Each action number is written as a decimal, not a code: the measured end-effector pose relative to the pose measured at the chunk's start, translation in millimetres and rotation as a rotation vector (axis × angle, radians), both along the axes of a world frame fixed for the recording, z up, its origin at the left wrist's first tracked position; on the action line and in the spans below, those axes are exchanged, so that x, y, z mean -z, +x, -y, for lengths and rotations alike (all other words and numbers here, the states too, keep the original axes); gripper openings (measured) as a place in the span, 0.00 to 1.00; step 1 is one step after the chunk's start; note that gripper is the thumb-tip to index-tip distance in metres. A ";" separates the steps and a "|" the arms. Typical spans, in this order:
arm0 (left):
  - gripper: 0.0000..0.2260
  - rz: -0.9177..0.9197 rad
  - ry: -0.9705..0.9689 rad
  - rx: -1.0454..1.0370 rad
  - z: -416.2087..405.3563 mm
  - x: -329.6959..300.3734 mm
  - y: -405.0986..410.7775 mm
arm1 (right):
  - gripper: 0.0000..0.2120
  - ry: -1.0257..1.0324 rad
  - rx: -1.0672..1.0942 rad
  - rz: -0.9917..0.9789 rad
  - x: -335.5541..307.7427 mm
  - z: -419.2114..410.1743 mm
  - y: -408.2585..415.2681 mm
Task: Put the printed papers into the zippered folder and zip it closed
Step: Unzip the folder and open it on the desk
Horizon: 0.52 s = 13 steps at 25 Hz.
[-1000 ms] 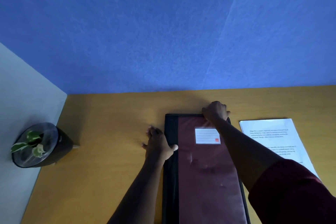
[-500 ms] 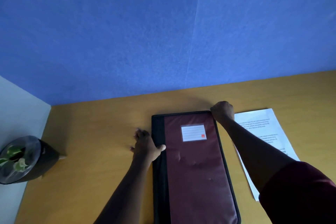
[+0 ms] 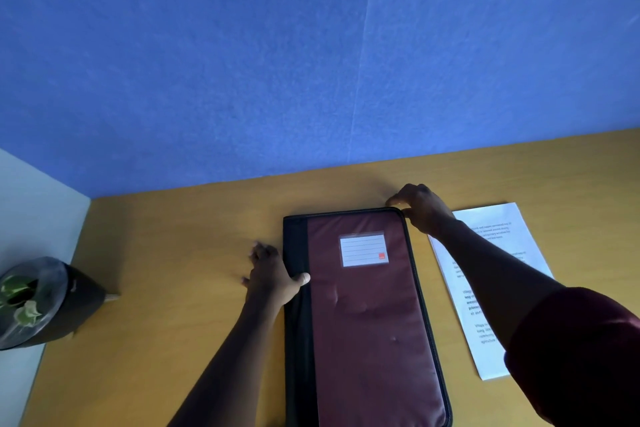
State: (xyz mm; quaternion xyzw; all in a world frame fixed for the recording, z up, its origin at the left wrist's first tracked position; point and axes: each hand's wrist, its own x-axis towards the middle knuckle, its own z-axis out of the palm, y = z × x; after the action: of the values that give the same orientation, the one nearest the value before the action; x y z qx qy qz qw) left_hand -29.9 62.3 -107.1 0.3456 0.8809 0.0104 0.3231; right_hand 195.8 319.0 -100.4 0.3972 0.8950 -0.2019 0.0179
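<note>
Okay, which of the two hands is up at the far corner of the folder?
The right hand, at the folder's far right corner near the papers. The left hand rests at its left edge.

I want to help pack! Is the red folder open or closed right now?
Closed. The folder lies flat on the desk with its cover down, and the papers sit outside, beside it. Whether the zipper is undone, I cannot tell.

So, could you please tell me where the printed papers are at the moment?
In the head view, the printed papers lie flat on the desk, right of the closed zippered folder, partly under the right forearm.
</note>
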 end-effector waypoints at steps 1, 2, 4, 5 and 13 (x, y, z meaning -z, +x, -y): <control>0.50 -0.005 -0.002 0.004 -0.2 0.3 -0.1 | 0.22 0.006 -0.004 -0.008 1.0 -1.0 1.0; 0.50 -0.011 -0.004 0.006 -0.4 0.3 0.0 | 0.21 0.015 0.004 -0.019 2.2 -1.2 1.8; 0.50 -0.015 -0.005 0.003 -0.1 -0.6 0.1 | 0.19 0.062 0.015 -0.035 4.9 0.6 2.8; 0.50 -0.012 -0.005 0.002 0.0 -1.1 0.5 | 0.17 0.096 0.013 -0.036 6.6 1.9 3.9; 0.50 -0.016 -0.013 0.010 -0.4 -1.9 0.6 | 0.17 0.122 -0.001 -0.070 9.7 4.3 5.5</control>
State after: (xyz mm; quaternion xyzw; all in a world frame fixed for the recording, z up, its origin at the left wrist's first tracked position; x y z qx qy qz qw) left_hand -29.4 62.7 -105.2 0.3477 0.8818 0.0004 0.3185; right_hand 201.4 314.7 -110.2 0.3897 0.9060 -0.1609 -0.0377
